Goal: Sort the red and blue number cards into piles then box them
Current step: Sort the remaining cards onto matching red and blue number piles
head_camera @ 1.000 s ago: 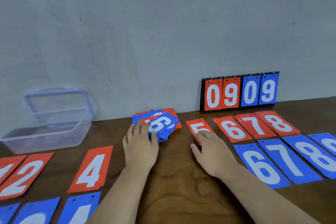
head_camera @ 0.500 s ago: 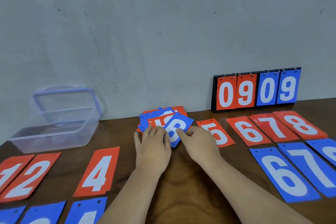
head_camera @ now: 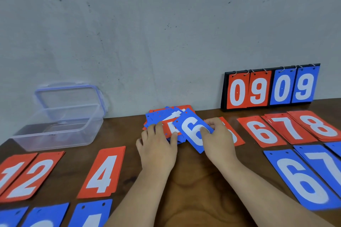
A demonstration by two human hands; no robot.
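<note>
The right hand (head_camera: 217, 143) is pinching the blue 6 card (head_camera: 191, 130); the left hand (head_camera: 158, 146) is lying flat on the mixed pile (head_camera: 164, 116). Dragging the card toward five o'clock is probably risking scattering that loose pile.

Even soft light, slight blur, wide-angle distortion

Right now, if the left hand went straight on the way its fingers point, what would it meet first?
The mixed pile of cards, which the fingertips of the left hand seem to touch. The blue 6 card pinched by the right hand lies just right of that line.
</note>
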